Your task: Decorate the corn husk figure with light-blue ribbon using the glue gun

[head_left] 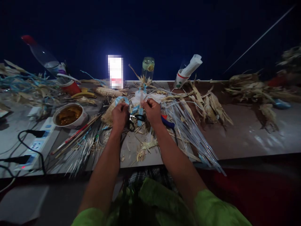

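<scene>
My left hand [119,116] is closed in a pinch at a light blue ribbon [122,99], which curls in a loop above the fingers. My right hand [153,112] pinches a thin pale piece [142,99], perhaps corn husk; its exact kind is unclear. Between the hands lie black-handled scissors [138,117], with more blue ribbon [140,112] beside them. A small husk figure with blue ties [144,84] stands just beyond. To the right of my right hand is a tool with a dark blue handle [168,122].
Left are a bowl of brown liquid [70,125], a power strip [39,142] with plugged cables and a bundle of thin wires [86,153]. Clear rods [195,138] and dried husks [211,106] lie right. Behind stand a bright screen [115,71], a jar [148,67] and a paper cup [181,78].
</scene>
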Available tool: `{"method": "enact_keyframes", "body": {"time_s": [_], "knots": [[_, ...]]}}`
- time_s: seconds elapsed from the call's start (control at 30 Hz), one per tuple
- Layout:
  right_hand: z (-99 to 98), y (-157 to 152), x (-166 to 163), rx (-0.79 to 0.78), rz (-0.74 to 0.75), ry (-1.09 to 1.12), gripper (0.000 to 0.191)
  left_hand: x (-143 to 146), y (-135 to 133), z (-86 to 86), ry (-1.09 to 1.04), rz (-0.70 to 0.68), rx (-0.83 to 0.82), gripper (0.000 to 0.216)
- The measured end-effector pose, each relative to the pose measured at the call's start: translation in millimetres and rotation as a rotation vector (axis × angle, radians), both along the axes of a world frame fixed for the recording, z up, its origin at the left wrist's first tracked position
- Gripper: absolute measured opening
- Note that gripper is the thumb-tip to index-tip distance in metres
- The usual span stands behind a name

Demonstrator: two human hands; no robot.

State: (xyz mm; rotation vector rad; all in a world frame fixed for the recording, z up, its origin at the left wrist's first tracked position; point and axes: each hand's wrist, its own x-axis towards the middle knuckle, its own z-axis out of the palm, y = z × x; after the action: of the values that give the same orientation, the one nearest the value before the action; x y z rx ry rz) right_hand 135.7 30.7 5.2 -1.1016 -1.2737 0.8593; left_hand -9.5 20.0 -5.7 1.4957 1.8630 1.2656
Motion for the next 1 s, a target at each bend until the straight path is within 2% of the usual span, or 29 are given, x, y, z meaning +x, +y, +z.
{"method": "enact_keyframes", "body": {"time_s": [0.13,0.23,0.37,0.47,0.6,0.7,0.8,0.87,1.0], "knots": [[-2.8,2,0,0.013,-0.010,0.025,0.025,-1,4,-7.0,0.279,-0.042,0.006,0.026],[-3.9,2,0,0.023,-0.024,0.014,0.024,0,8,-13.1,0.506,-0.171,-0.007,0.032],[-2.6,1,0,0.038,-0.051,-0.017,0.025,2,12,-17.5,0.587,-0.275,-0.005,0.031],[-1.5,1,0,0.046,-0.056,-0.009,0.025,2,13,-13.6,0.438,-0.239,0.054,0.023],[-0.3,1,0,0.044,-0.061,0.015,0.023,-2,11,-0.2,0.075,-0.023,0.252,0.017],[2.8,-2,-2,0.028,-0.023,-0.001,0.022,-5,10,8.3,-0.195,0.091,0.389,0.013],[7.8,-6,-5,0.029,0.136,-0.007,0.020,-7,12,11.7,-0.441,0.136,0.492,0.027],[10.1,-9,-7,0.030,0.281,-0.003,0.021,-6,12,12.3,-0.576,0.105,0.498,0.036],[7.3,-10,-10,0.023,0.504,-0.079,0.022,-3,9,14.9,-0.804,-0.001,0.431,0.027]]}}
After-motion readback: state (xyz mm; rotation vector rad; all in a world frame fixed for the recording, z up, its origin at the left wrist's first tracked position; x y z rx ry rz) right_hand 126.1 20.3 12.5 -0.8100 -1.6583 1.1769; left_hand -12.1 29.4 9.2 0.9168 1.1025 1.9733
